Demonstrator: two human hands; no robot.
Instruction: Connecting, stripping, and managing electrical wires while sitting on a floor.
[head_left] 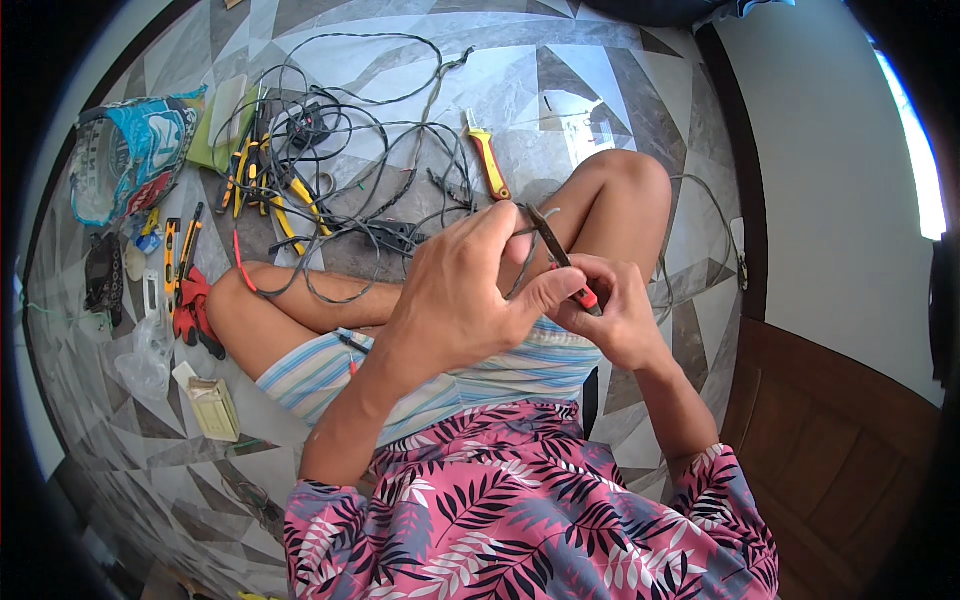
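Note:
My right hand (618, 308) is closed round a slim dark-metal tool (548, 236) with a red-and-black handle; whether it is a pair of pliers or a knife I cannot tell. Its dark end points up and to the left, beside my left fingers. Pinched in my left hand (465, 275) is a thin grey cable (553, 211), whose end shows by the tool's tip. The left thumb reaches across to the red handle. Past my hands, a red-and-yellow knife (487, 160) with a short blade lies on the floor.
Tangled black cables (375, 150) spread over the tiles ahead, with yellow-and-black pliers (252, 178) among them. At the left are a blue plastic bag (135, 155), red-and-black gloves (193, 312) and a cream box (212, 408). A wooden door (835, 450) stands at the right.

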